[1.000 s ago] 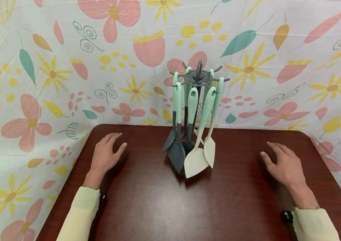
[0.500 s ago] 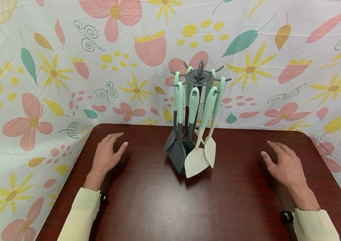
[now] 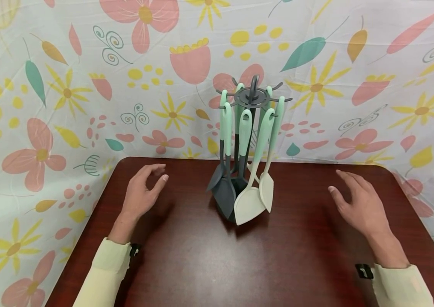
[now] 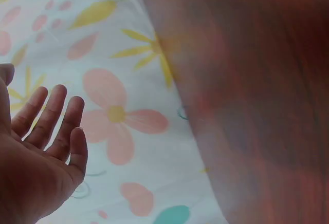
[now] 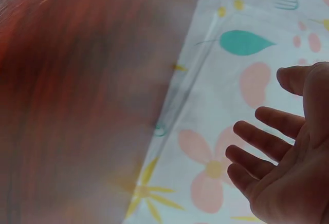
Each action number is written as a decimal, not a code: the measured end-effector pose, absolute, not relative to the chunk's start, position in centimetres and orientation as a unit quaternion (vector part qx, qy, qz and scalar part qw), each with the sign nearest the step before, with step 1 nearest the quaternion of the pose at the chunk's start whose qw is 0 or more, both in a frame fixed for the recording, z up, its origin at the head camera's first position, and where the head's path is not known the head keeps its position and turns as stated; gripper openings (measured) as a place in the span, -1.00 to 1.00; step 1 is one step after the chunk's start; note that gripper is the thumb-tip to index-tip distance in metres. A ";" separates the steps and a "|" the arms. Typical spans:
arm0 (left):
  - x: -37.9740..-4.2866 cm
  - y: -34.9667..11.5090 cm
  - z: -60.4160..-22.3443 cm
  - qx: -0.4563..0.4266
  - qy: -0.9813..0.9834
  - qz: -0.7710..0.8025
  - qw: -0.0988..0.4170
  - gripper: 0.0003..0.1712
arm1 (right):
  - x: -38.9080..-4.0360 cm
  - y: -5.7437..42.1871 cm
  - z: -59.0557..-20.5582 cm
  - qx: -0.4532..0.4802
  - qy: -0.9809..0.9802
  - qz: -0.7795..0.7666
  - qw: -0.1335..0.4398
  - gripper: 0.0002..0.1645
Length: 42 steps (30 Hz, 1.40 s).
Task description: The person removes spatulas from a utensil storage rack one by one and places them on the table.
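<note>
In the head view a dark grey rotating-style utensil stand [image 3: 253, 98] stands upright near the back middle of the table. Several kitchen utensils with mint-green handles hang from its hooks. Among them are a dark grey turner [image 3: 224, 198] at the front left and a cream turner [image 3: 250, 205] at the front right. My left hand [image 3: 140, 192] hovers over the table's left side, fingers relaxed and holding nothing. Over on the right side, my right hand [image 3: 363, 209] is likewise relaxed and bare. Both wrist views show the loosely extended fingers of the left hand [image 4: 51, 142] and right hand [image 5: 288, 167].
The dark reddish-brown table [image 3: 217, 264] has rounded back corners. A white cloth [image 3: 86, 85] printed with flowers and leaves hangs directly behind it and along its left side. Each wrist wears a black band beside a pale yellow sleeve [image 3: 103, 268].
My left hand has lifted slightly and shifted forward and to the right. My right hand has risen a little and moved slightly forward. The stand and its utensils have stayed in place.
</note>
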State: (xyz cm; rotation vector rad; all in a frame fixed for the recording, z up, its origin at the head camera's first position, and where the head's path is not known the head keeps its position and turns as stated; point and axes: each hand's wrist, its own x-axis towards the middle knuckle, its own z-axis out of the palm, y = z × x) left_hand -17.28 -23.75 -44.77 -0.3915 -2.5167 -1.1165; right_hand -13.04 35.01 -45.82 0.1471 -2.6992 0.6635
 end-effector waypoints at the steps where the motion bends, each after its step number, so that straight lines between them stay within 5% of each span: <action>1: -17.2 -23.5 -44.4 -0.141 -0.887 -0.401 0.179 -0.57 | -13.0 34.8 -45.5 0.053 -0.953 0.237 0.179 -0.33; 42: -15.3 -15.8 -37.3 -0.263 -0.771 -0.562 0.142 -0.65 | -12.6 26.9 -37.1 0.105 -0.914 0.308 0.244 -0.25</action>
